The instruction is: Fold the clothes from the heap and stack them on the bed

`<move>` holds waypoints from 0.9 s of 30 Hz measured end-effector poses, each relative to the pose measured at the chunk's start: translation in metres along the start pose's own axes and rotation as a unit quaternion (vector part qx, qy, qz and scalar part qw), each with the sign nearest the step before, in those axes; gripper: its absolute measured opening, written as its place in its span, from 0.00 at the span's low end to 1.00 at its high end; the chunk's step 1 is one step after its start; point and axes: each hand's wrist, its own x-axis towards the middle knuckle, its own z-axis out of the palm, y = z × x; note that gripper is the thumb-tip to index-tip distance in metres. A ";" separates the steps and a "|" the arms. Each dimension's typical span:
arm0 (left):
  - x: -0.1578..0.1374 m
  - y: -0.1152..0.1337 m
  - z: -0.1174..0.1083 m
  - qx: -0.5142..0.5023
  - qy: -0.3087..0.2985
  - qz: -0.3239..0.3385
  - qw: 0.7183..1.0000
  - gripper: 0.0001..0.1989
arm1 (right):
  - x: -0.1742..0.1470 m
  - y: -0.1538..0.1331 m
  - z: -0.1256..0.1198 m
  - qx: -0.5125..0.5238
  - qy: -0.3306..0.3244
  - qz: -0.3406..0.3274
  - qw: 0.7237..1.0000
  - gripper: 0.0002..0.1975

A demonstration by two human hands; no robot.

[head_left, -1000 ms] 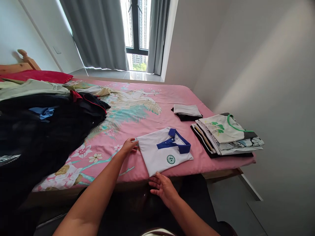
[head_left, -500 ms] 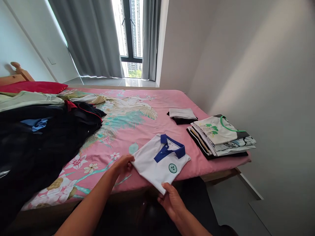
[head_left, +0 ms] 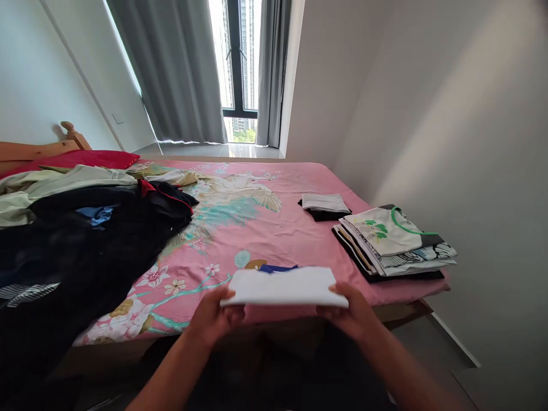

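A folded white polo shirt [head_left: 282, 286] is held level between my two hands at the front edge of the bed. Its near edge faces me, and a strip of the blue collar shows at the far side; the green badge is out of sight. My left hand [head_left: 218, 311] pinches the left corner, thumb on top and fingers curled below. The right corner is gripped the same way by my right hand [head_left: 349, 308]. Right of the shirt lies a stack of folded shirts [head_left: 385, 245], topped by a white one with green trim.
Behind the stack sits a small pile of folded grey and black clothes [head_left: 325, 205]. Unfolded dark clothes [head_left: 128, 228] are heaped on the left of the pink floral bedspread [head_left: 265, 240]. A red pillow [head_left: 103, 158] lies by the headboard, and a wall borders the bed's right side.
The polo shirt has turned so its folded edge faces me, and its front has tipped out of view. My hands have come level at its two near corners. The view has shifted slightly left.
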 end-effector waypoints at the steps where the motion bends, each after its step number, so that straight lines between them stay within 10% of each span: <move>1: 0.008 0.025 0.021 -0.008 -0.010 0.036 0.999 0.07 | 0.016 -0.023 0.015 0.001 -0.027 -0.021 0.999 0.11; 5: 0.031 0.111 0.091 0.032 -0.048 0.156 0.986 0.08 | 0.070 -0.101 0.071 -0.020 -0.113 -0.112 0.987 0.09; 9: 0.055 0.136 0.092 0.124 -0.014 0.231 0.965 0.11 | 0.110 -0.116 0.079 -0.056 -0.120 -0.143 0.981 0.06; 18: 0.094 0.016 -0.048 0.228 0.147 0.068 0.960 0.26 | 0.148 0.016 -0.036 -0.239 0.076 -0.010 0.968 0.18; 27: 0.051 -0.038 -0.093 0.397 0.152 0.074 0.902 0.35 | 0.102 0.052 -0.086 -0.380 0.084 -0.002 0.921 0.20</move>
